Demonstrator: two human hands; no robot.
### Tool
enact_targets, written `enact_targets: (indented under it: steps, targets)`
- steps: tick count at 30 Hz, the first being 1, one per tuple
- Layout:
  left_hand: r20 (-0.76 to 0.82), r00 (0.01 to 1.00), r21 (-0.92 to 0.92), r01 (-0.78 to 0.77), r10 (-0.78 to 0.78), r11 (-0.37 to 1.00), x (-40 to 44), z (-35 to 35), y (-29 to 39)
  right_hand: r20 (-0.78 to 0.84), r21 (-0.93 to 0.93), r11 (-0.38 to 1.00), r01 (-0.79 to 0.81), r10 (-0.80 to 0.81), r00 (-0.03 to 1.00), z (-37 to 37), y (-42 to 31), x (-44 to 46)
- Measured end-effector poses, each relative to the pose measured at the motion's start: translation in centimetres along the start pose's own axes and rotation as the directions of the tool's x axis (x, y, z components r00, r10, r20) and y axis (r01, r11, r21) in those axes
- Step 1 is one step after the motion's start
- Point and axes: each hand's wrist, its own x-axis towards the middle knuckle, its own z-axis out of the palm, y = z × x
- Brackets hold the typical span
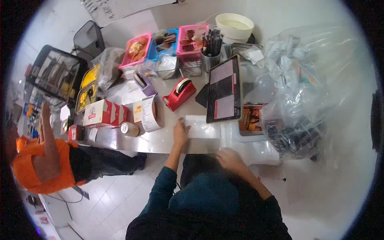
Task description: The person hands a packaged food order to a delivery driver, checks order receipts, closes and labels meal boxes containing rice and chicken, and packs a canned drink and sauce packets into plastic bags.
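Observation:
My left hand (pixel 182 133) lies on the metal table at the left edge of a flat, whitish plastic bag (pixel 203 129). Its thumb and fingers are apart, with the thumb touching the bag's edge. Past the table's front edge, close to my body, is my right hand (pixel 232 161); its fingers look bent but blurred, and what they may hold is hidden. Just beside it, a pile of clear plastic bags (pixel 262 154) hangs over the table edge. Ahead of my hands stands a tablet (pixel 225 90), tilted on its stand.
Left of my hands are a receipt (pixel 149 114), a can (pixel 129 129), red-and-white boxes (pixel 105 113) and a red tape dispenser (pixel 179 94). Pink and blue baskets (pixel 163 43) line the back. A big clear plastic sack (pixel 298 108) bulges at right. A person in orange (pixel 46 164) stands left.

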Motion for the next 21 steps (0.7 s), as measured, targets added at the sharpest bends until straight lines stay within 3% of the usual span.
enact_targets:
  steps: [2,3,6,8,12,13,16,17,20,21]
  targets:
    - [0.165,0.972,-0.228,0.202,-0.166,0.953,0.3,0.1,-0.4,-0.017,0.104,0.993,0.06,-0.058,0.998,1.7,-0.8,3.2]
    - [0.053,0.991,-0.407,0.132,-0.121,0.904,0.2,0.8,-1.4,-0.016,0.106,0.99,0.097,-0.096,0.995,2.9,-0.5,4.8]
    - [0.428,0.842,-0.599,0.537,-0.329,0.594,0.1,-1.9,-1.0,0.003,-0.005,0.994,0.111,-0.111,0.994,3.6,-1.3,10.1]
    - [0.307,0.921,-0.605,0.382,-0.239,0.698,-0.6,-2.9,-0.8,-0.002,-0.109,0.992,0.065,-0.066,0.998,3.7,-1.9,12.6]
    - [0.057,0.995,-0.413,0.094,-0.077,0.906,-0.9,-5.6,0.5,0.012,-0.03,0.998,0.06,-0.06,0.998,6.8,0.6,14.8]
    - [0.128,0.989,-0.604,0.136,-0.073,0.785,-0.8,-5.3,-1.0,0.018,-0.024,0.998,0.058,-0.058,0.998,6.8,0.5,15.0]
    - [0.409,0.888,-0.462,0.399,-0.209,0.792,0.0,-5.1,-2.6,-0.024,-0.045,0.997,0.058,-0.059,0.998,6.6,-0.4,15.4]
    - [0.259,0.948,-0.46,0.291,-0.186,0.839,-0.1,-4.8,-2.3,-0.047,-0.057,0.997,0.058,-0.06,0.997,6.6,-0.6,15.5]
    - [0.357,0.92,-0.263,0.267,-0.164,0.927,1.1,-3.8,-3.5,-0.03,-0.098,0.993,0.062,-0.066,0.997,7.4,-0.5,15.7]
    - [0.306,0.946,-0.285,0.198,-0.107,0.938,1.4,-3.2,-3.8,-0.041,-0.1,0.993,0.067,-0.071,0.997,7.5,-0.6,15.7]
